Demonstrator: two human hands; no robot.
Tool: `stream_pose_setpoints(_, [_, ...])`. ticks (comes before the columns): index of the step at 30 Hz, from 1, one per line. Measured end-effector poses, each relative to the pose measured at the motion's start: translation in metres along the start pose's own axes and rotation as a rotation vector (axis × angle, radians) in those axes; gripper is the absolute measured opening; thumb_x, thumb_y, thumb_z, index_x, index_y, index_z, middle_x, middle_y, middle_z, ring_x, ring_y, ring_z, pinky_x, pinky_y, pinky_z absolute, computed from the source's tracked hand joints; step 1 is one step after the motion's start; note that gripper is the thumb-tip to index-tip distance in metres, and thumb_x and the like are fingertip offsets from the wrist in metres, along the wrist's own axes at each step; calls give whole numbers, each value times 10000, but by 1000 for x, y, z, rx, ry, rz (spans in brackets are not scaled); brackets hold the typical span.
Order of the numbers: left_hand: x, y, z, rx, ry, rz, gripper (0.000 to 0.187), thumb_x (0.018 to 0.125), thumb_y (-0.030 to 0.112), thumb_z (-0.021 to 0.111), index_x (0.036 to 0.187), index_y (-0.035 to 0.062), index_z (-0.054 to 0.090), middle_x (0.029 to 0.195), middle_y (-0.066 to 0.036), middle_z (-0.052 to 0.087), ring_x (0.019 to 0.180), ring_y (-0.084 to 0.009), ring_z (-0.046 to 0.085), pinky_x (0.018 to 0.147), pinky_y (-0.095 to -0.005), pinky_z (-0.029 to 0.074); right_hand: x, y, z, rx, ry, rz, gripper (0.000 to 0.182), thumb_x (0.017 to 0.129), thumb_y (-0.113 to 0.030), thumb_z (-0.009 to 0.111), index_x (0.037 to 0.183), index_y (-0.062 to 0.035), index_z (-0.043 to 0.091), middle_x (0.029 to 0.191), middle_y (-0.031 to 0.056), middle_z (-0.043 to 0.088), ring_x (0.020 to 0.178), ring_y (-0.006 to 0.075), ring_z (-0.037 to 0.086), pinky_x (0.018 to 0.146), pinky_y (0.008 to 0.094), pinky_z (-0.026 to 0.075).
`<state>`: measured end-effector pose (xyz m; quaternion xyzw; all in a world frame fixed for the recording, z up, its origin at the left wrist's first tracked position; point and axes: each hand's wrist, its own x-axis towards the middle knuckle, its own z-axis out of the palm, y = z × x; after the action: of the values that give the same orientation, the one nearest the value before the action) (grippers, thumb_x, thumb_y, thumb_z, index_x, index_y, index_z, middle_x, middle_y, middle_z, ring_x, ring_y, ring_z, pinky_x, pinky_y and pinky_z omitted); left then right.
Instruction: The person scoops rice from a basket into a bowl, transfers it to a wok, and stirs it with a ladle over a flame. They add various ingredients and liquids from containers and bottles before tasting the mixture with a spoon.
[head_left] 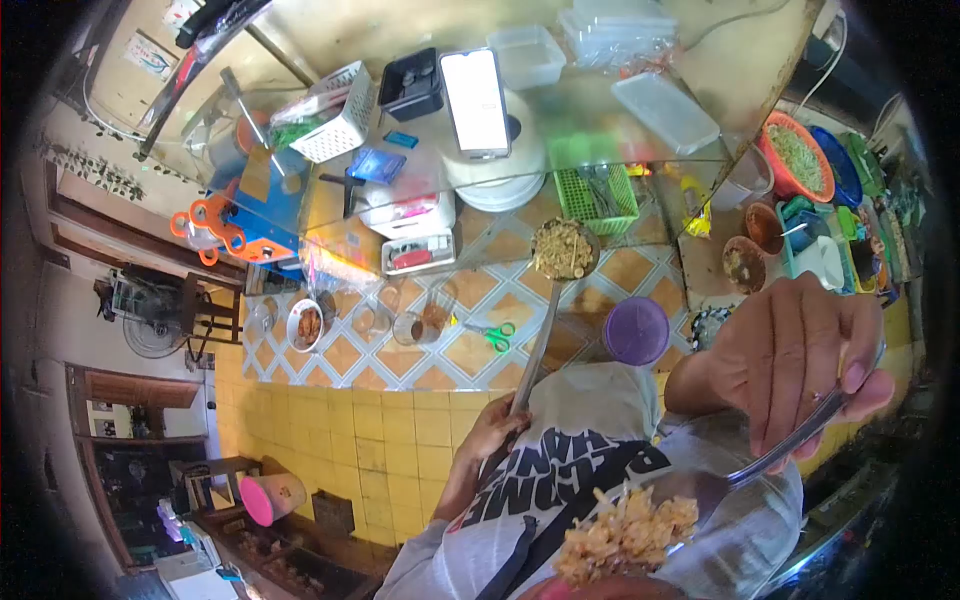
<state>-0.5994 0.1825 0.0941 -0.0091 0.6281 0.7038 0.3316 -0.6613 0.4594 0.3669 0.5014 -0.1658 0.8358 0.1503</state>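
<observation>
My right hand [800,360] is raised close to the camera, its fingers closed on the handle of a metal spoon [780,455]. Heaped on the spoon is what looks like fried rice [630,535], right at the bottom edge of the view. Lower down and further away, my left hand [490,430] grips the long handle of a ladle [540,340]. The ladle's round bowl holds more rice-like food [562,248] and is over the tiled counter. A purple round container [636,331] stands right of the ladle handle.
Green-handled scissors [498,337], glasses [408,327] and a white bowl of food [305,326] are on the tiled counter [470,370]. Behind stand a lit phone [475,105] and a green basket [597,197]. An orange basin of shredded greens [797,157] is at right.
</observation>
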Motion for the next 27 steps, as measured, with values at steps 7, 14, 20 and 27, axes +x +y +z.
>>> stream_pose_setpoints(7, [0,-2,-4,61,-33,-21,115,833,141,563,889,49,521,644,31,448,539,-56,412,474,-201,325,-1,13,-1,206,-3,89,233,933,-159,451,794,27,433,553,166,573,382,200,570,330,277,511])
stream_pose_setpoints(14, [-8,9,7,15,55,-11,146,828,138,567,914,23,536,669,31,454,620,-65,406,573,-213,325,17,26,-5,400,-127,389,291,952,-227,418,798,18,441,590,183,582,428,226,585,346,283,475])
stream_pose_setpoints(20, [-8,11,7,47,93,-37,126,820,138,569,871,33,520,677,19,475,636,-67,440,584,-210,349,27,20,-19,295,-215,491,279,958,-222,392,824,8,477,555,133,576,398,191,574,317,263,462])
stream_pose_setpoints(27, [-8,7,7,-6,72,-46,135,816,147,568,826,35,493,639,7,458,530,-71,429,462,-204,345,16,-8,-67,-212,21,208,207,927,-188,366,888,-17,475,580,43,556,353,94,481,290,176,365])
